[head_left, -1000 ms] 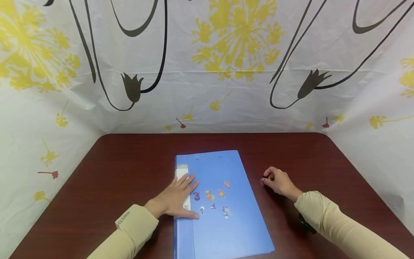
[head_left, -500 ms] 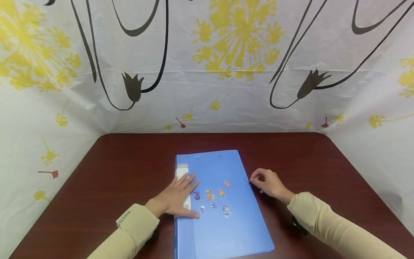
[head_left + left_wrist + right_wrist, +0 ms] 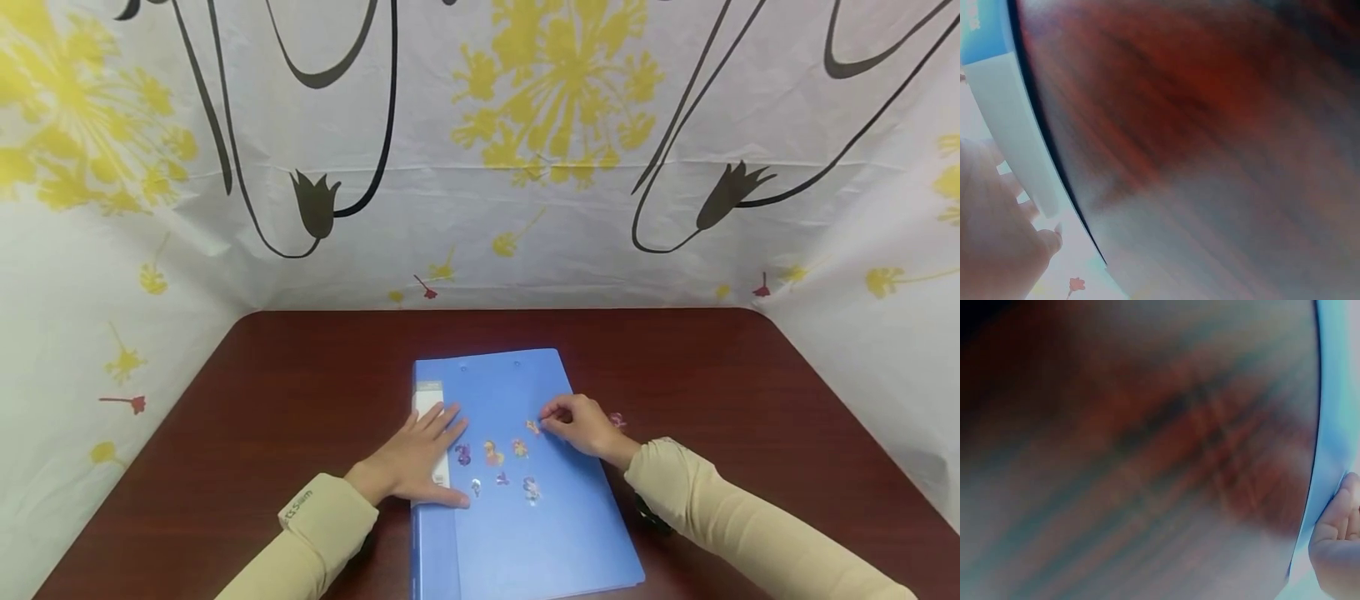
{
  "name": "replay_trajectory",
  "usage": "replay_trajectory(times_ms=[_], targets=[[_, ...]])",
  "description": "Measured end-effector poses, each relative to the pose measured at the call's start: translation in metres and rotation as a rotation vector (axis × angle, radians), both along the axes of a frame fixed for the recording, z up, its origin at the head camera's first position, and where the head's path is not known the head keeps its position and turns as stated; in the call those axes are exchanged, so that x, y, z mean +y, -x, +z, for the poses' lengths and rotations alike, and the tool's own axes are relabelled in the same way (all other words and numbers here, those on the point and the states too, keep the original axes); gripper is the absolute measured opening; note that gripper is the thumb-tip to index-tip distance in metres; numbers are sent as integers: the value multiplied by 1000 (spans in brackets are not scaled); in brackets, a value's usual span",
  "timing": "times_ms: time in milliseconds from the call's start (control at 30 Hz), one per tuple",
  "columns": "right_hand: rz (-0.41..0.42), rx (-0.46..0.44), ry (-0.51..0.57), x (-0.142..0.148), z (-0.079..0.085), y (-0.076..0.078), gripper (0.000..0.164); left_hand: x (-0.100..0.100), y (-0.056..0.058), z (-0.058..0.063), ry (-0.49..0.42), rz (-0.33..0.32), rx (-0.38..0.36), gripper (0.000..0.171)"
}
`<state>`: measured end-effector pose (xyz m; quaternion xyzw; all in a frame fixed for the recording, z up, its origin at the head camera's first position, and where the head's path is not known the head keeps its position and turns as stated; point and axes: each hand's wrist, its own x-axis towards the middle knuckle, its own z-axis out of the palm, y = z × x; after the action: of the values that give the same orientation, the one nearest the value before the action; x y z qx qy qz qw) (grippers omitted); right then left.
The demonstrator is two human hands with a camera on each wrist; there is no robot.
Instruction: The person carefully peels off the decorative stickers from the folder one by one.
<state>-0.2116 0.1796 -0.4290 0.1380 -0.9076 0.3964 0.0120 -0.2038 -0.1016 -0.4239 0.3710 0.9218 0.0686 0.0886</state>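
Note:
A blue folder point(image 3: 495, 533) lies on the dark red table, with several small colourful pony-like stickers on its cover. My left hand point(image 3: 412, 462) rests flat across the folder's left side, fingers spread over the white spine label point(image 3: 429, 398). In the left wrist view the left hand point(image 3: 997, 231) lies along the folder's edge. Over the folder's right part is my right hand point(image 3: 581, 423), fingers curled, fingertips right at the small orange sticker point(image 3: 532, 427); I cannot tell whether they pinch it. The right wrist view shows the curled right hand point(image 3: 1338, 540) beside the blue folder edge.
A pink sticker point(image 3: 617, 421) lies on the table point(image 3: 720, 375) just right of the folder, partly behind the right hand. A white cloth point(image 3: 420, 125) with yellow and dark flower prints hangs behind and at both sides of the table.
My right hand has moved left from the table onto the folder, leaving the pink sticker on the table. The left hand stays in place; the view has shifted slightly.

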Motion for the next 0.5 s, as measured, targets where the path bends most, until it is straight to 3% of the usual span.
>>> replay_trajectory(times_ms=[267, 500], targets=[[-42, 5, -51, -9, -4, 1, 3, 0, -1, 0, -3, 2, 1, 103], [-43, 123, -153, -15, -7, -1, 5, 1, -1, 1, -6, 3, -2, 103]])
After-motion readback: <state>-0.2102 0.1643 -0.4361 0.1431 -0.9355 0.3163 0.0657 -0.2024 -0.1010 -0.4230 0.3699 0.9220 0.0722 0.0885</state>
